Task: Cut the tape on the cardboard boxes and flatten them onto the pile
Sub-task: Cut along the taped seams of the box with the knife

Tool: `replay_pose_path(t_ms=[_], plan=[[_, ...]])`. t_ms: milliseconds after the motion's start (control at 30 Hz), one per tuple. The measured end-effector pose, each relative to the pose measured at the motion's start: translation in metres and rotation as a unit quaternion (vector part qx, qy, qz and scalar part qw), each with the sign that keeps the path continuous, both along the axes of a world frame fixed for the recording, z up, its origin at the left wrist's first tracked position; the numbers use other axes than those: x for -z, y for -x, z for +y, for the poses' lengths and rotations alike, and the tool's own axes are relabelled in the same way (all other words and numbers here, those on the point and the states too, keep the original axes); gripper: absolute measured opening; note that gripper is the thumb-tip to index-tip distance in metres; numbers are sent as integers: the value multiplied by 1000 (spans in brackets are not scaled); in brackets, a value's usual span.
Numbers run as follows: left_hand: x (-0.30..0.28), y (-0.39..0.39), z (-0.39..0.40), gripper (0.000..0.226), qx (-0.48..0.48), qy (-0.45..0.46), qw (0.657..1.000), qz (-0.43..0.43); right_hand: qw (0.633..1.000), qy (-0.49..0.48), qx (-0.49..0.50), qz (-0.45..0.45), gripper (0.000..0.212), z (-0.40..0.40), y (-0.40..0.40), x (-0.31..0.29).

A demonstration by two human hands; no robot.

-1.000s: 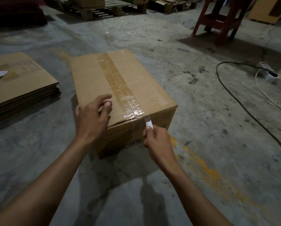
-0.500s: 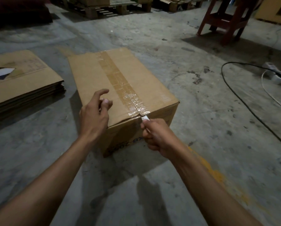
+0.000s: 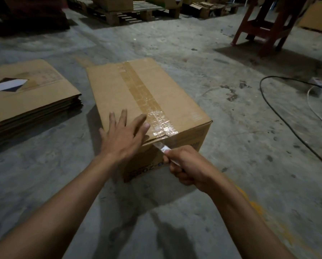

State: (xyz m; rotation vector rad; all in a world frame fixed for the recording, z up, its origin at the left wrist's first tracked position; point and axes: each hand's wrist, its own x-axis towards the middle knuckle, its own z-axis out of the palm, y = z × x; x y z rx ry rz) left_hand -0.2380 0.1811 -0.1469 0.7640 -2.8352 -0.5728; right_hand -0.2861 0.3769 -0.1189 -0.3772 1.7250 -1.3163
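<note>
Steadying the box [image 3: 137,94], the left hand [image 3: 122,135] lies flat, fingers spread. The right hand [image 3: 188,165], its grip clenched on the knife [image 3: 163,147], enters the tape [image 3: 147,101] at the near edge.

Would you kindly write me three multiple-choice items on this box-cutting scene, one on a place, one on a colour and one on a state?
1. Where does the pile of flattened cardboard lie?
A. to the left of the box
B. on top of the box
C. under the stool

2. What colour is the stool at the upper right?
A. blue
B. red
C. white

3. How is the left hand?
A. closed around the cutter
B. curled in a fist on the floor
C. open, fingers spread on the box top

Answers:
1 A: the pile sits on the floor left of the box.
2 B: the stool has red legs.
3 C: the left hand lies flat beside the tape, while the right hand holds the cutter at the near edge.
</note>
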Motion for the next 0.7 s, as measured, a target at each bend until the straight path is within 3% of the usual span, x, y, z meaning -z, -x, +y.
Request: replay_pose_path(t_ms=[167, 333, 400, 567, 700], plan=[[-2, -1, 2, 57, -12, 26, 1000, 5, 980, -75, -7, 186, 38, 2, 23, -34], [-2, -9, 8, 61, 18, 58, 998, -31, 911, -33, 50, 407, 43, -36, 56, -40], [-2, -16, 9, 62, 45, 69, 996, -39, 896, -9, 22, 443, 41, -60, 66, -41], [-6, -30, -2, 63, 138, 82, 986, -36, 909, -15, -29, 416, 41, -86, 94, -14], [-17, -31, -24, 61, 145, 135, 980, -6, 964, 109, 45, 239, 40, -67, 83, -6]])
